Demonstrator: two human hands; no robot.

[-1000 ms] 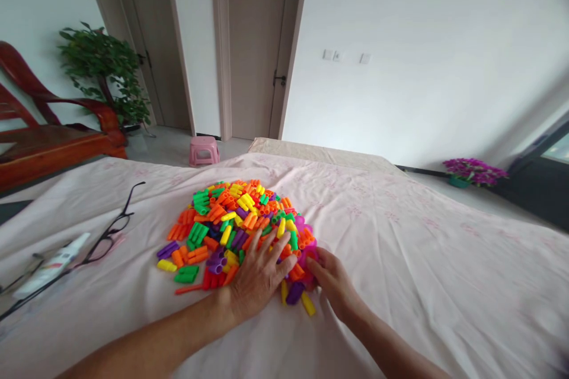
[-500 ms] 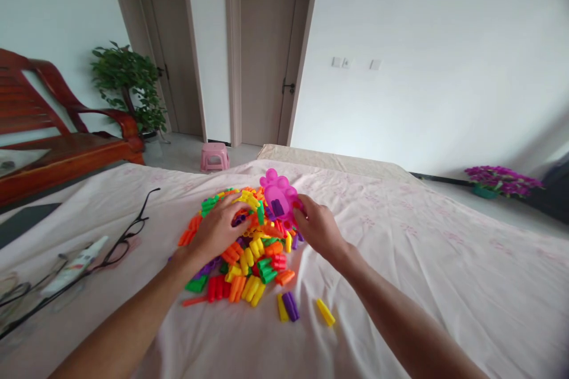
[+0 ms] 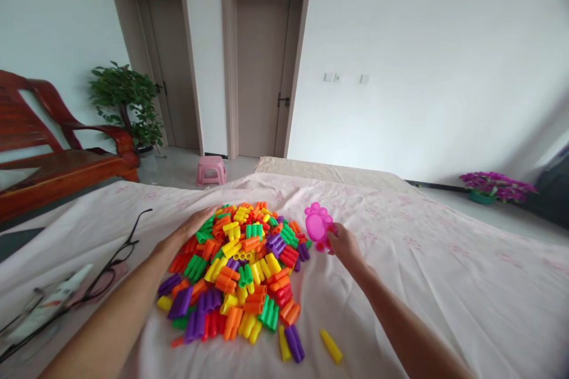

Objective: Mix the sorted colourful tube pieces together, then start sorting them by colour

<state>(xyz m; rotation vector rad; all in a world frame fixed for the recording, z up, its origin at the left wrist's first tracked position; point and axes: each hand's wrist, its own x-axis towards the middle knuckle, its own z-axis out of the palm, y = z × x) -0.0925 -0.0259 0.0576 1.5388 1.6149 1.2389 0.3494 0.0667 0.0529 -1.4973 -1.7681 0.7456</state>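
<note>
A heap of plastic tube-shaped building blocks [image 3: 242, 278] in yellow, orange, red, green and purple lies on the bedsheet-like cloth. My left hand [image 3: 195, 226] rests against the heap's far left edge, fingers stretched along it and partly hidden by blocks. To the right of the heap, my right hand [image 3: 344, 244] grips a pink paw-shaped plastic dish [image 3: 316, 226] by its lower right edge, holding it above the cloth. No block shows in the dish. Near the front lie a loose purple block [image 3: 294, 343] and a yellow one [image 3: 331, 346].
Eyeglasses [image 3: 106, 275] and a white tube [image 3: 56, 302] lie on the cloth [image 3: 422, 308] at left. Beyond it stand a pink stool [image 3: 211, 170], a wooden bench [image 3: 66, 157], a potted plant [image 3: 127, 100] and purple flowers [image 3: 496, 185].
My right hand has moved right with the dish, away from the heap. The purple block seen in it is gone from view. My left hand has shifted left off the heap's top. The view has tilted up.
</note>
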